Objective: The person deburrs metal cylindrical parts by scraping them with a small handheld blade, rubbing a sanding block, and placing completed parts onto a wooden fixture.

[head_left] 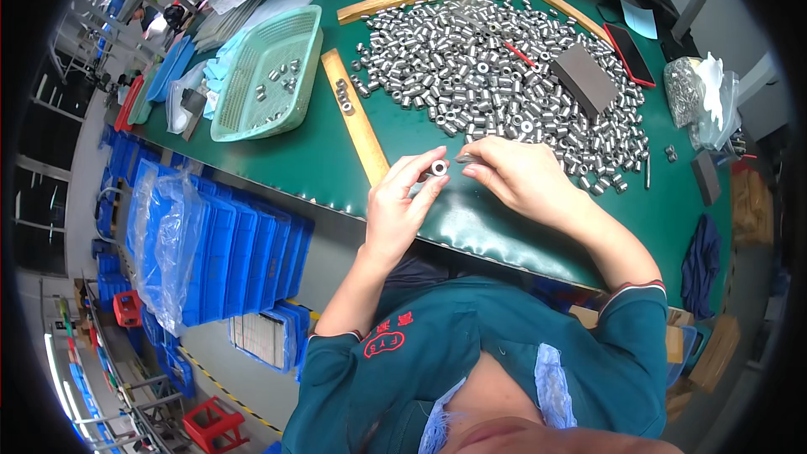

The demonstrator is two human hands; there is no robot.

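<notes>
Between the thumb and fingers of my left hand (393, 208) is a small metal bushing (439, 168), its round bore facing up. Close to its right, my right hand (530, 181) pinches a thin metal tool (468, 159); its exact kind is too small to tell. Both hands are above the near edge of the green table (471, 219). Beyond them spreads a large heap of loose metal bushings (471, 88). A dark grey rectangular block (585, 80) and a thin red stick (519, 54) lie on the heap.
Wooden strips (363, 139) border the heap; several bushings sit on the left one. A pale green basket (220, 129) holds a few more. A red-edged phone (629, 55), plastic bags (714, 105) and another dark block (706, 177) lie right. Stacked blue crates (227, 252) stand beside the table.
</notes>
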